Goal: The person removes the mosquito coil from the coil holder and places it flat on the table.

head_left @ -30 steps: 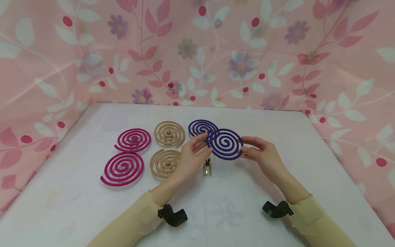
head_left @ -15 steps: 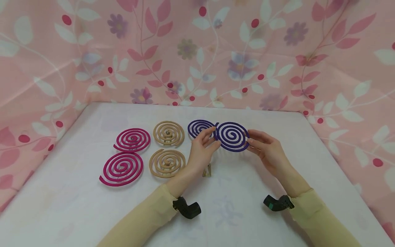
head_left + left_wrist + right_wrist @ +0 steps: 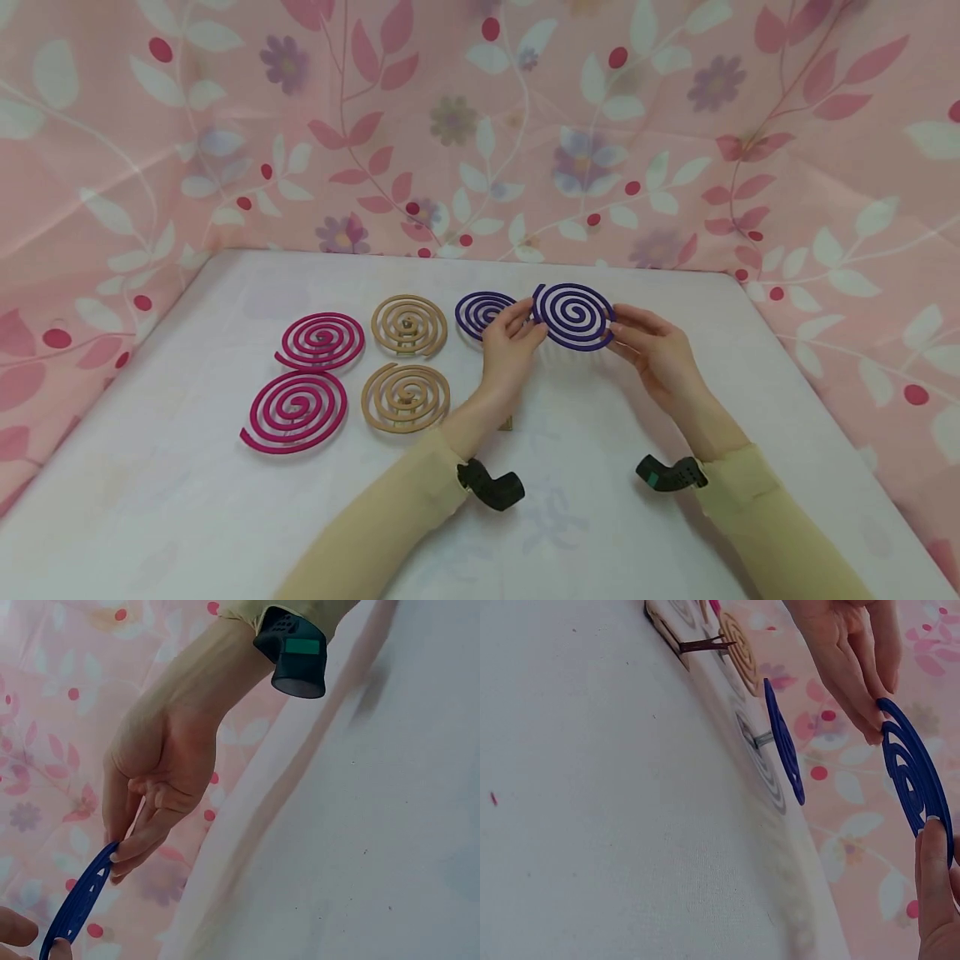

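Note:
My left hand (image 3: 510,346) and right hand (image 3: 660,354) pinch opposite edges of a dark blue mosquito coil (image 3: 575,314) between thumb and fingers. It is held above the table, its flat face tilted toward the head camera. In the right wrist view the held coil (image 3: 915,776) shows nearly edge-on between the fingertips of both hands. Behind my left hand a second blue coil (image 3: 480,312) sits raised on a small stand, as the right wrist view shows. A small metal coil stand (image 3: 506,423) with upright prongs is mostly hidden by my left wrist in the head view.
Two tan coils (image 3: 406,398) sit on stands left of my left arm, one behind the other. Farther left are two magenta coils (image 3: 298,406), the same way. The white-covered table (image 3: 585,533) ends at a pink floral cloth (image 3: 450,167) behind.
Both hands have carried the held blue coil up, back and to the right, away from the second blue coil. My left forearm now covers most of the small metal stand.

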Available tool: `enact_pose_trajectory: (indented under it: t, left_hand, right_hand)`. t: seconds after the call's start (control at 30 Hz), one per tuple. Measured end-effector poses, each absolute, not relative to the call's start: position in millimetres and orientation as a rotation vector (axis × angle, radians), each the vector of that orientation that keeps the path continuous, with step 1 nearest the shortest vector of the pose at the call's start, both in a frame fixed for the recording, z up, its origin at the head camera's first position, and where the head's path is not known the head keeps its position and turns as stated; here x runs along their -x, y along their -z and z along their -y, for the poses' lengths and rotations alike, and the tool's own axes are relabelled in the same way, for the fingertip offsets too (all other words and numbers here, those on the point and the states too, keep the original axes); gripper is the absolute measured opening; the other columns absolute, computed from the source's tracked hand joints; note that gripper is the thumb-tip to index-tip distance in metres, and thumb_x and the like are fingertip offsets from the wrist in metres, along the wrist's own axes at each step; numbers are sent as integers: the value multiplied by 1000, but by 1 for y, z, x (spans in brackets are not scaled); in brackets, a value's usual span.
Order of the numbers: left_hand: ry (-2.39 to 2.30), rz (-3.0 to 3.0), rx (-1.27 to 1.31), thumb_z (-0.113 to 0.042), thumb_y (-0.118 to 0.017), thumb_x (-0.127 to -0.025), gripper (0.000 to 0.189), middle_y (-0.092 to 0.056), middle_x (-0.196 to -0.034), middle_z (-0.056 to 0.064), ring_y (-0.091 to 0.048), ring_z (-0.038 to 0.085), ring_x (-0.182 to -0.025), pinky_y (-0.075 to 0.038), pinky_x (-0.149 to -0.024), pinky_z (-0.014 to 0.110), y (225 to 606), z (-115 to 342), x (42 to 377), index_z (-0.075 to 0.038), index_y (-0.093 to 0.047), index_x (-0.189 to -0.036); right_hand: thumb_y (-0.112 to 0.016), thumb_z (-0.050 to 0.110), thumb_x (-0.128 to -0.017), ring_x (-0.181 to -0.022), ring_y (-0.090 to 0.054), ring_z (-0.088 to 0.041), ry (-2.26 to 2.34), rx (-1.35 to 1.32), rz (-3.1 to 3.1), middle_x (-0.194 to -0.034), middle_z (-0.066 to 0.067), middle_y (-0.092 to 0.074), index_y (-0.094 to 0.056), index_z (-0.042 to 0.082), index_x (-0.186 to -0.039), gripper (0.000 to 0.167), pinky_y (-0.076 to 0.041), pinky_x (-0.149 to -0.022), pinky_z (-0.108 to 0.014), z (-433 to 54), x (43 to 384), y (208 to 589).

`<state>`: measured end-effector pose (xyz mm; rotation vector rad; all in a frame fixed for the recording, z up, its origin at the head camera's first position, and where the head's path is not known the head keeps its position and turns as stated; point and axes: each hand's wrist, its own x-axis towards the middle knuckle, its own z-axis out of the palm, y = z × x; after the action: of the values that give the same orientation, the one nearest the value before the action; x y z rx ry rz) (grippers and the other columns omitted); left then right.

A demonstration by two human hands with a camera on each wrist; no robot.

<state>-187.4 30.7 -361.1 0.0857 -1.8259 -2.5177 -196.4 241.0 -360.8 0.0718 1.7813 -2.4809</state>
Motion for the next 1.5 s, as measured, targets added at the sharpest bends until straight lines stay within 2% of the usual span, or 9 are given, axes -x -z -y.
enact_pose_trajectory:
  t: [0.2,0.43,0.7,0.83,1.0,1.1,1.3,1.5]
  left_hand:
    - [2484,1798,-159,6,-60,-93,47,-56,-143,18,-56,30,-131,-51,-103,35,366,-48,202,-1,-56,-138]
    - [2481,1678,-249,8,-60,-90,46,-58,-140,18,-61,28,-124,-53,-100,33,366,-69,219,-1,-58,-135]
    - [2495,1496,-396,8,-60,-90,42,-64,-132,13,-63,24,-119,-54,-98,32,368,-94,234,-3,-63,-130]
    - [2449,1426,-437,9,-60,-89,40,-62,-136,11,-61,24,-122,-54,-99,32,370,-107,240,-3,-65,-127]
    - [2364,1414,-442,12,-60,-88,39,-57,-143,10,-60,25,-123,-54,-100,33,382,-120,243,0,-66,-125]
    - [2290,1497,-412,10,-59,-90,38,-54,-147,9,-59,23,-126,-51,-103,34,393,-123,243,-1,-66,-125]
    - [2187,1683,-367,2,-60,-90,39,-49,-152,1,-56,15,-130,-50,-103,27,409,-121,242,-9,-66,-128]
    - [2287,1617,-299,5,-58,-89,43,-45,-155,5,-53,18,-134,-49,-103,24,414,-120,242,-5,-63,-130]
  right_hand:
    - [-65,-4,-92,-92,-74,-13,2548,-126,-1737,-104,-3,-74,-56,-2,-129,38,-58,-86,-26,-242,207,361]
    - [-64,-4,-93,-87,-73,-13,2615,-173,-1788,-101,-3,-72,-68,7,-110,20,-59,-83,-25,-240,220,358]
    - [-63,-8,-92,-75,-73,-13,2755,-305,-1831,-92,-6,-72,-67,2,-108,19,-60,-76,-23,-234,244,364]
    - [-62,-11,-91,-72,-72,-13,2845,-382,-1792,-90,-9,-70,-67,-3,-107,18,-61,-73,-23,-231,258,372]
    - [-63,-11,-90,-71,-70,-12,2908,-456,-1742,-90,-9,-70,-71,4,-96,18,-60,-69,-21,-233,268,387]
    - [-63,-10,-91,-75,-69,-13,2923,-464,-1669,-93,-9,-70,-72,3,-99,18,-60,-71,-22,-237,269,396]
    - [-65,-8,-90,-81,-70,-15,2949,-443,-1496,-98,-10,-73,-71,-1,-110,22,-60,-74,-24,-245,268,407]
    - [-62,-13,-90,-81,-71,-16,2989,-343,-1493,-98,-11,-74,-65,-9,-121,31,-61,-75,-25,-249,266,413]
